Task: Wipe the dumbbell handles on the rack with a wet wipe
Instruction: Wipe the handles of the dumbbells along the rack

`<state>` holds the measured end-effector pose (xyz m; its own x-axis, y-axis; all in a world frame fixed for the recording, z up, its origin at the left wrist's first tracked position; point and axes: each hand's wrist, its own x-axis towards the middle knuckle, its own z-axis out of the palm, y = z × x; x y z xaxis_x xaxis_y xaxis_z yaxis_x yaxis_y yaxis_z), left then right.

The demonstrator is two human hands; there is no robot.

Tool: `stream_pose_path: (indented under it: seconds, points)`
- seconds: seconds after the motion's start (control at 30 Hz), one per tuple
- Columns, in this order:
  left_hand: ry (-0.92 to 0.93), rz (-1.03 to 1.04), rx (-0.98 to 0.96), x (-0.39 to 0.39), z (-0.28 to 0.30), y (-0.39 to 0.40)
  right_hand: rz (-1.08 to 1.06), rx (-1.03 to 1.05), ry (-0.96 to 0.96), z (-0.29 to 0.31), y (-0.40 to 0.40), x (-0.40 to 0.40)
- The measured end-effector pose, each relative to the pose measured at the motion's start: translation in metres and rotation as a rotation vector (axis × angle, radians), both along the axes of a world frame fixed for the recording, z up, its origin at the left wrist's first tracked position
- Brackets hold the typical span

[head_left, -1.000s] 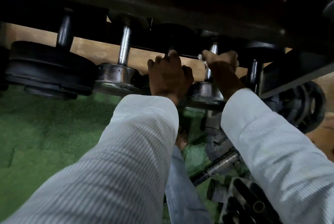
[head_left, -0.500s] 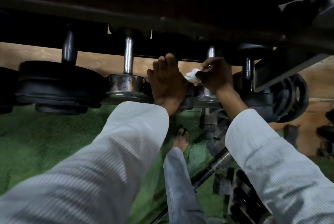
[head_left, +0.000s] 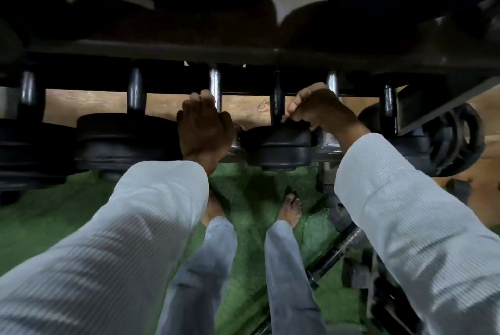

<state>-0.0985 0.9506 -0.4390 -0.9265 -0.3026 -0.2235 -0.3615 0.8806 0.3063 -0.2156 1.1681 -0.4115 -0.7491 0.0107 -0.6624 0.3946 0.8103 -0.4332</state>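
Note:
A row of dumbbells lies on the rack's lower shelf [head_left: 324, 156], handles pointing away from me. My left hand [head_left: 205, 129] curls over the near end of a chrome-handled dumbbell [head_left: 215, 85]. My right hand [head_left: 322, 110] is pinched shut on the wet wipe [head_left: 284, 119], of which only a small white bit shows. It touches the base of the black handle [head_left: 278, 96] of the neighbouring dumbbell. Another chrome handle [head_left: 332, 81] rises just behind my right knuckles.
The dark upper shelf [head_left: 243, 50] with large weights hangs low overhead. More black dumbbells [head_left: 127, 139] sit to the left, and weight plates [head_left: 457, 142] lean at the right. A barbell bar [head_left: 338, 250] lies on the green turf [head_left: 40, 226] by my bare feet.
Both hands have shifted one dumbbell to the left: the left onto the chrome-handled one, the right with the wipe from the chrome handle to the black one. The view has pulled back.

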Motion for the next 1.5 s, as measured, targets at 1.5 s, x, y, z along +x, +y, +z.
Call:
stream_pose_path:
  seconds: [1.5]
  points:
    - [0.073,-0.011,0.049,-0.001,0.003,-0.003,-0.22,0.068,0.394,-0.019,-0.046,-0.005]
